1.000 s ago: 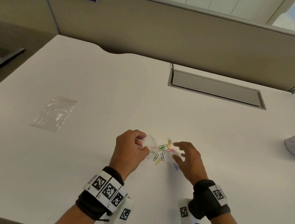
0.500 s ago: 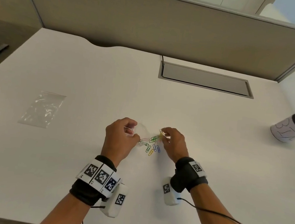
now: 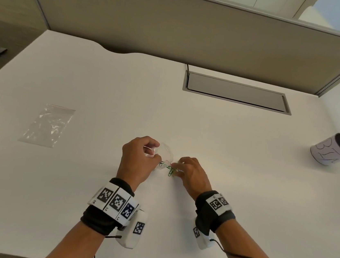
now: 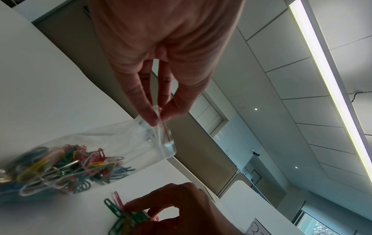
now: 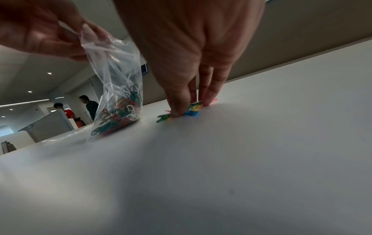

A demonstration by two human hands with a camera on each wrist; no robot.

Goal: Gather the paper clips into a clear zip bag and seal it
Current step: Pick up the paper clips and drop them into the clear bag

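Our left hand (image 4: 161, 66) pinches the red-striped mouth of the small clear plastic zip bag (image 4: 112, 143), whose bottom rests on the white tabletop (image 5: 261, 159), already weighted with a tangle of coloured wire paper clips. Our right hand (image 5: 191, 63) has its fingertips closed on the loose bunch of green, yellow, blue and pink paper clips (image 5: 181, 112) lying just beside the bag. We judge the film limp and slippery, so it is best held at the stiffer zip rim; the clips are light, thin and snag together, better gathered as a cluster than picked singly.
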